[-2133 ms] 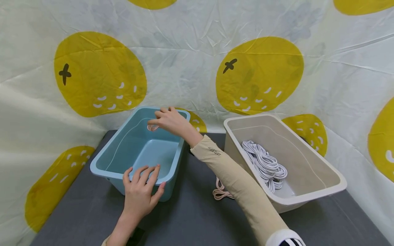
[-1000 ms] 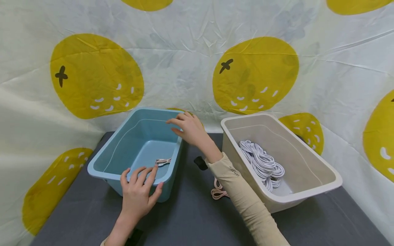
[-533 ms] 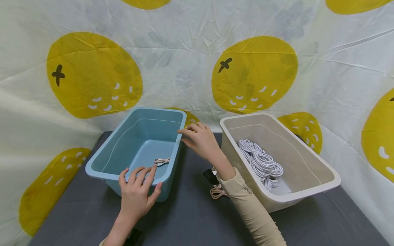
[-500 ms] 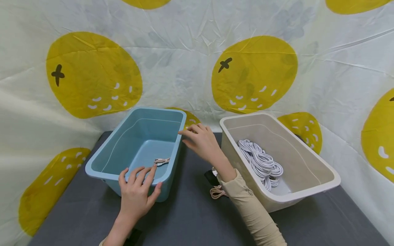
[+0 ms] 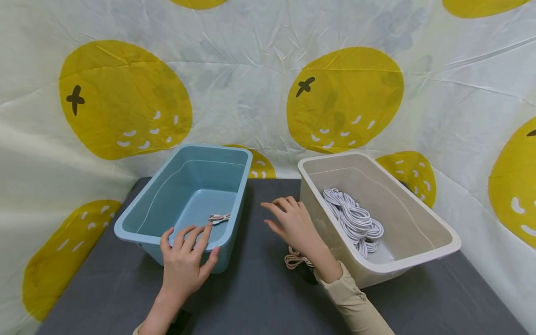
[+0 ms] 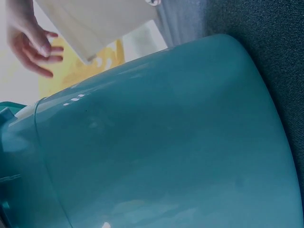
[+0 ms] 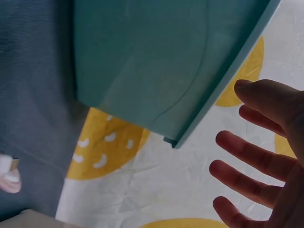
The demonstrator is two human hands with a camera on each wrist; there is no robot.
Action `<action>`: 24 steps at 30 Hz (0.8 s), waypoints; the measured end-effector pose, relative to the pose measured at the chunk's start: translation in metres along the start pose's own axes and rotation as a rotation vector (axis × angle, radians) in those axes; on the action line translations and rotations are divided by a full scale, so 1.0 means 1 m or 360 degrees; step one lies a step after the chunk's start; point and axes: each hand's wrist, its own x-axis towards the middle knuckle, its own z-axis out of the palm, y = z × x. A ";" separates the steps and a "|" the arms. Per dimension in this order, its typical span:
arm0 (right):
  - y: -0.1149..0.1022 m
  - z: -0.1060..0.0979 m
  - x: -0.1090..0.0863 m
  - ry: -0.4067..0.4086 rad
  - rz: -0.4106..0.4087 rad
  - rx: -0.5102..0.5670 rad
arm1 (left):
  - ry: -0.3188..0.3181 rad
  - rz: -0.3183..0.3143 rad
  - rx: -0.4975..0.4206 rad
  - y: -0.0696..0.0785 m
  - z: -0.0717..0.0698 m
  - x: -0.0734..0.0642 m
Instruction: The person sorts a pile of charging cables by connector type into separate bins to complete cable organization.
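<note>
My left hand [image 5: 182,263] rests on the near rim of a blue plastic bin [image 5: 167,200], fingers over the edge and thumb outside. Inside this bin lies a bundled pink cable [image 5: 219,218] with a pale plug, near the right wall. My right hand [image 5: 295,223] hovers between the two bins with loosely spread fingers and nothing in them. Just below it, a second pink cable bundle [image 5: 294,261] lies on the table, partly covered by the wrist. In the right wrist view, the right hand's fingers [image 7: 251,152] are apart, beside the blue bin's outer wall [image 7: 142,57].
A beige bin [image 5: 320,232] stands at the right, holding several bundled white cables [image 5: 356,223]. Both bins sit on a dark grey tabletop [image 5: 251,288]. Behind them hangs a pale cloth [image 5: 243,93] with yellow fruit prints.
The right hand let go of a pink cable in the blue bin. It then moved right and towards me, over the table between the bins. The left hand stayed on the rim.
</note>
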 end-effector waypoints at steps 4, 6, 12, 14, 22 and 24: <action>0.001 -0.002 -0.013 -0.0009 0.0003 -0.0034 | -0.0004 0.0000 -0.0004 0.000 0.000 0.000; 0.002 -0.003 -0.018 -0.0004 0.0000 -0.0052 | -0.0005 -0.0001 -0.0005 0.000 0.000 0.000; 0.005 -0.004 -0.034 -0.0030 0.0018 -0.0067 | -0.0006 -0.0001 -0.0008 0.000 0.000 0.000; 0.006 -0.004 -0.040 -0.0055 0.0034 -0.0067 | -0.0007 -0.0002 -0.0010 0.001 0.000 0.000; 0.012 0.001 -0.063 -0.0164 0.0067 -0.0132 | -0.0013 -0.0009 -0.0012 0.001 0.000 0.000; 0.012 0.003 -0.068 -0.0196 0.0064 -0.0146 | -0.0013 -0.0010 -0.0014 0.001 0.000 0.000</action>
